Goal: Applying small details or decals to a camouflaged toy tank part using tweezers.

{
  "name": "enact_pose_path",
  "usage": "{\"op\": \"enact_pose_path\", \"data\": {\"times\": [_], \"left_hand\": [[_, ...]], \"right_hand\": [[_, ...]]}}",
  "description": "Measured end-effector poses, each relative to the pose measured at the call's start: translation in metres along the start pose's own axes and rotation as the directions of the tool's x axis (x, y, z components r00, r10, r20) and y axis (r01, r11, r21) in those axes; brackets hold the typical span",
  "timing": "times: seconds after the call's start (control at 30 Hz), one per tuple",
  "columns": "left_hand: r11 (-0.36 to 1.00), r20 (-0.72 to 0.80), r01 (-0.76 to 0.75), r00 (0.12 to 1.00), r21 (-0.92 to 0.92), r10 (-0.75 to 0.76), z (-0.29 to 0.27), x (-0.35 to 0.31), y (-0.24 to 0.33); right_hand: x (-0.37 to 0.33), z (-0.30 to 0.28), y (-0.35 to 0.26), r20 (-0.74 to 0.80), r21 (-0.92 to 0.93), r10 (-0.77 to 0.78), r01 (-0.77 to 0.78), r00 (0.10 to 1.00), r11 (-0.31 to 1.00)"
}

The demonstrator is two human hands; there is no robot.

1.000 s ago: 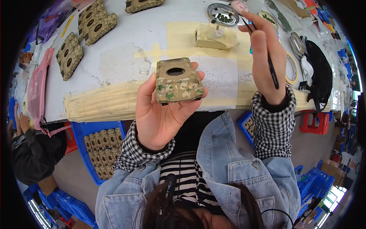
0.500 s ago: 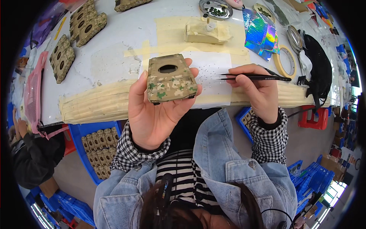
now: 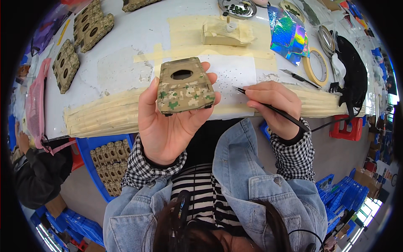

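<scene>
My left hand (image 3: 166,136) is closed around a camouflage-patterned boxy case (image 3: 184,93), fingers along its right side and thumb at its left. An oval hole shows in the upper part of its upturned face. In my right hand (image 3: 277,103) a pair of black tweezers (image 3: 289,117) is pinched, tips pointing left and down at a white paper sheet (image 3: 245,69). Tiny specks lie scattered over that sheet. Whether the tweezer tips hold a speck is too small to tell.
A tape-covered block (image 3: 220,38) carries a small bottle. Behind it stands a metal dish (image 3: 243,12) of dark bits. At right lie a craft knife (image 3: 299,78), a tape roll (image 3: 310,73) and an iridescent sheet (image 3: 287,35). A blue tray (image 3: 94,168) holds several similar cases.
The tweezers have swung from nearly level to slanting, and their tips have moved left over the paper. My right hand has shifted slightly down and left, uncovering the craft knife.
</scene>
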State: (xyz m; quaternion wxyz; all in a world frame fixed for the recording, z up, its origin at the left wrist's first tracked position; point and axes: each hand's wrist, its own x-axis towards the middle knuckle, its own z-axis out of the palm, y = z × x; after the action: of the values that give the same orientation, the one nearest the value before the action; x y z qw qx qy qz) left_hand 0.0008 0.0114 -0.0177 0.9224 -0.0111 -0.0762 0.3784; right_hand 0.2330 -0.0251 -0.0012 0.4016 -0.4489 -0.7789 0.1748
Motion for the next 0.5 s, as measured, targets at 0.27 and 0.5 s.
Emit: {"op": "enact_pose_path", "data": {"times": [0.27,0.5], "left_hand": [[0.999,-0.005,0.012,1.000,-0.030,-0.012,-0.0007,0.0024,0.0014],[0.999,0.000,0.024,1.000,-0.022,-0.024,-0.0006,0.0054,0.0024]], "right_hand": [[0.0013,0.0011,0.0006,0.011,-0.021,-0.017,0.018,1.000,1.000],[0.0023,-0.0005,0.0004,0.014,-0.019,-0.022,0.022,1.000,1.000]]}}
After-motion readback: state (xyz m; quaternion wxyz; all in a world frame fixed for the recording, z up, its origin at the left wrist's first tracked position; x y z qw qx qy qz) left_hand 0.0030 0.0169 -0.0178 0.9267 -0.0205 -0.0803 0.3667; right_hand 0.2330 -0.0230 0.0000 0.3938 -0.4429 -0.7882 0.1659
